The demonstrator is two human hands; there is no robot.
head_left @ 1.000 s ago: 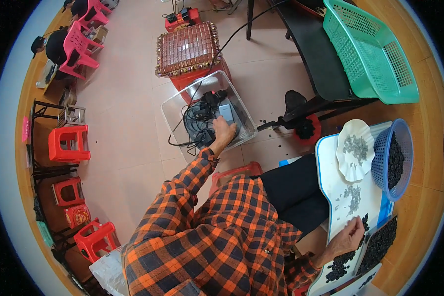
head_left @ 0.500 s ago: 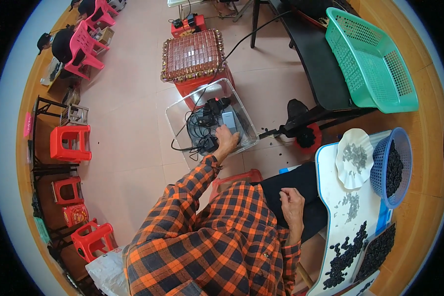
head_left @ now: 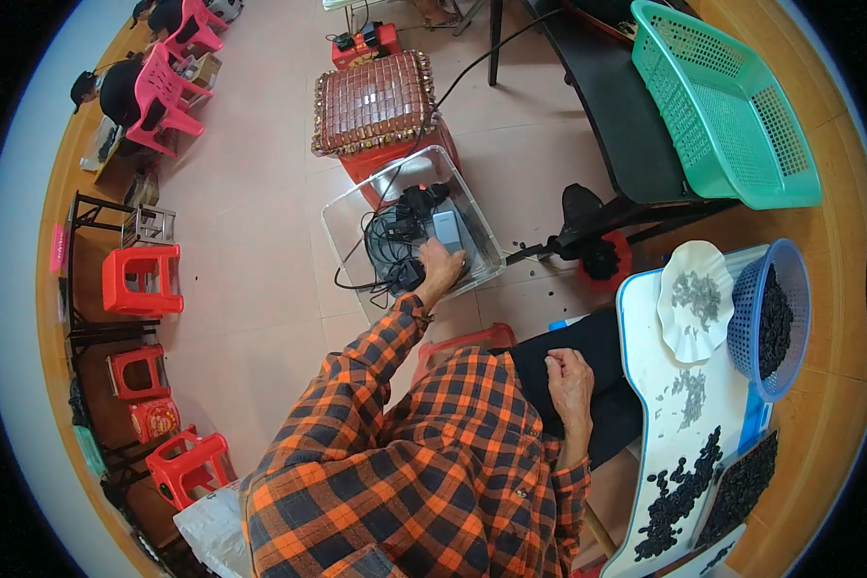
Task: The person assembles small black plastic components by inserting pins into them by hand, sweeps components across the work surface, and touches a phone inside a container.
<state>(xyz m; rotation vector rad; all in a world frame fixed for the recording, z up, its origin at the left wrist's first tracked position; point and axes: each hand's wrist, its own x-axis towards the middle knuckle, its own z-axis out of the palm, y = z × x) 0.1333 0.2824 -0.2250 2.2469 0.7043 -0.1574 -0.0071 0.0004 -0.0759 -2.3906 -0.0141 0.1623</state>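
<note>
My left hand (head_left: pixel 439 267) is down inside a clear plastic bin (head_left: pixel 484 218) on the floor, at the near end of a light grey rectangular device (head_left: pixel 446 229). Its fingertips are partly hidden, so I cannot tell whether they grip the device. Beside it in the bin lie coiled black cables (head_left: pixel 383 247) and several black adapter-like pieces (head_left: pixel 417 201). My right hand (head_left: pixel 571 383) rests on my dark-trousered thigh, its fingers curled in, with nothing visible in them.
At my right a white tabletop (head_left: pixel 636 347) bears a scalloped dish (head_left: pixel 684 332) of grey bits, a blue basket (head_left: pixel 742 332) and scattered black pieces (head_left: pixel 672 511). A green basket (head_left: pixel 713 144) sits on a black bench. A red stool with beaded cushion (head_left: pixel 374 101) stands beyond the bin.
My left hand has shifted very slightly within the bin beside the grey device. My right hand stays on my thigh. The view has tilted a little.
</note>
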